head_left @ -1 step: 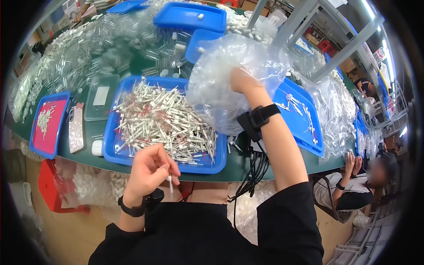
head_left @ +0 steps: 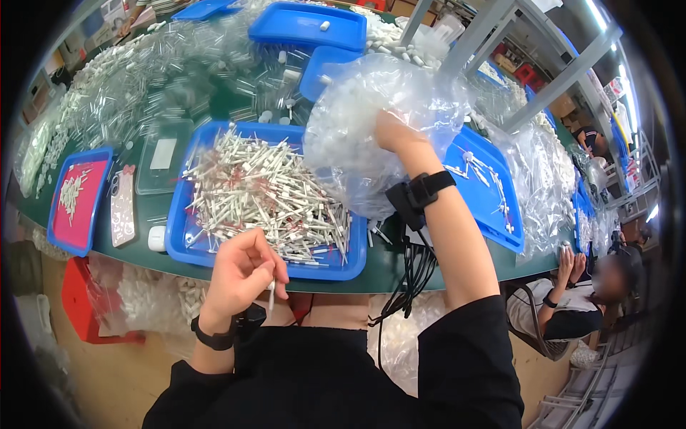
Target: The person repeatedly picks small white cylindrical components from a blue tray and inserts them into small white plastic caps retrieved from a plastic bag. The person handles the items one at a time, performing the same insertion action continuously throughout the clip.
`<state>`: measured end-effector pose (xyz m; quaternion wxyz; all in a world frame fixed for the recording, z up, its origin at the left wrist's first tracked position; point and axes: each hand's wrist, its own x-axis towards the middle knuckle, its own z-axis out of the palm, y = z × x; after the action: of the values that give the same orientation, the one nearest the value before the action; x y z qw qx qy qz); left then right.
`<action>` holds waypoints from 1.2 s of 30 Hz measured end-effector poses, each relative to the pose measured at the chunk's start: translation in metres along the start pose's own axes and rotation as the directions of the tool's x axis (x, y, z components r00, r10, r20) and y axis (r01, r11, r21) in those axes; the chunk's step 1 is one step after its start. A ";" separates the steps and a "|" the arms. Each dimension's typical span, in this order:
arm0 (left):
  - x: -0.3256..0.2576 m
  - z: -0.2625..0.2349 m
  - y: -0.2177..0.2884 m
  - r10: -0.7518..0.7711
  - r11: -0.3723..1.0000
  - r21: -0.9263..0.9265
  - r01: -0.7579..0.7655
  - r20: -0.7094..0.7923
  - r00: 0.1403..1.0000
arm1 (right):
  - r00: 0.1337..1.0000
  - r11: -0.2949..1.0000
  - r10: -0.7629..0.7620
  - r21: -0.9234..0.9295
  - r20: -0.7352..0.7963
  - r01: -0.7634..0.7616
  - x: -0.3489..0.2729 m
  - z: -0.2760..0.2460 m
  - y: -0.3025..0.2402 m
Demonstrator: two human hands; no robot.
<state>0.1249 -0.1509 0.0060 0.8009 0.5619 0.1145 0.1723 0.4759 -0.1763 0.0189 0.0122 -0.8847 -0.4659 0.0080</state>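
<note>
My left hand (head_left: 243, 275) is closed near the table's front edge, pinching a thin white tube (head_left: 271, 294) that points down. Just beyond it a blue tray (head_left: 179, 247) holds a heap of white tubes (head_left: 268, 193). My right hand (head_left: 391, 132), with a black band on the wrist, reaches into a large clear plastic bag (head_left: 357, 114) of small clear parts standing behind the tray. Its fingers are hidden inside the bag.
A red-lined tray (head_left: 75, 196), a phone (head_left: 123, 204) and a clear lid (head_left: 163, 161) lie to the left. More blue trays (head_left: 307, 25) and piles of clear tubes (head_left: 143, 79) fill the back. Another blue tray (head_left: 493, 204) lies right, below metal rack posts (head_left: 550, 86). A seated person (head_left: 593, 293) is at far right.
</note>
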 end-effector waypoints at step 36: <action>0.001 0.072 0.015 0.507 0.602 0.682 -0.415 0.075 0.858 | 0.904 -0.091 -0.116 0.910 -0.412 0.403 -0.221 -0.010 -0.081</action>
<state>0.1512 -0.2083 0.0446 0.4587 0.8117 0.0704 0.3547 0.2839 -0.3128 0.0316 0.6869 -0.4912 -0.4760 0.2456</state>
